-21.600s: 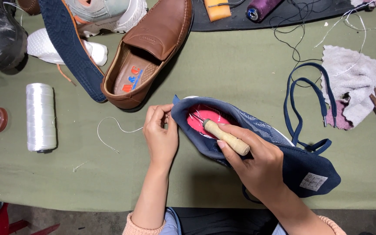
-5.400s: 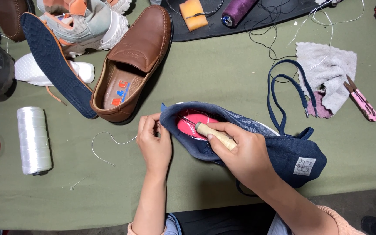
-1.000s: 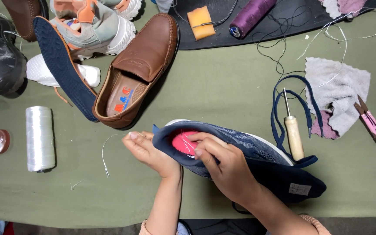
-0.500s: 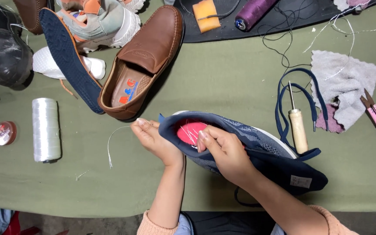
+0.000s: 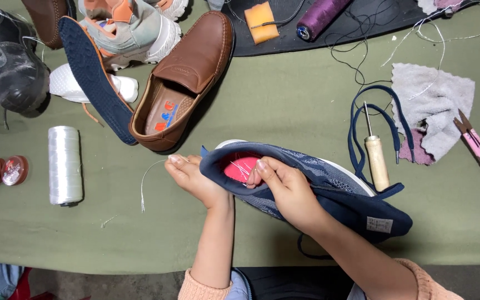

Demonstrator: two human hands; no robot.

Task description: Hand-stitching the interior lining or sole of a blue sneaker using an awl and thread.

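A navy mesh sneaker with a pink insole lies on its side on the green table. My left hand pinches a white thread at the shoe's heel edge. My right hand grips the shoe's collar, its fingers reaching into the opening by thread strands over the insole. A wooden-handled awl lies on the table to the right, beside the sneaker, inside a loop of navy lace.
A brown loafer, a blue sole, other shoes, a white thread spool, two small tins, a grey rag, pink snips, a purple spool and an orange block lie around.
My right hand, which earlier held the awl, has set it down at the right and now works bare at the shoe's opening. My left hand stays pinching the thread.
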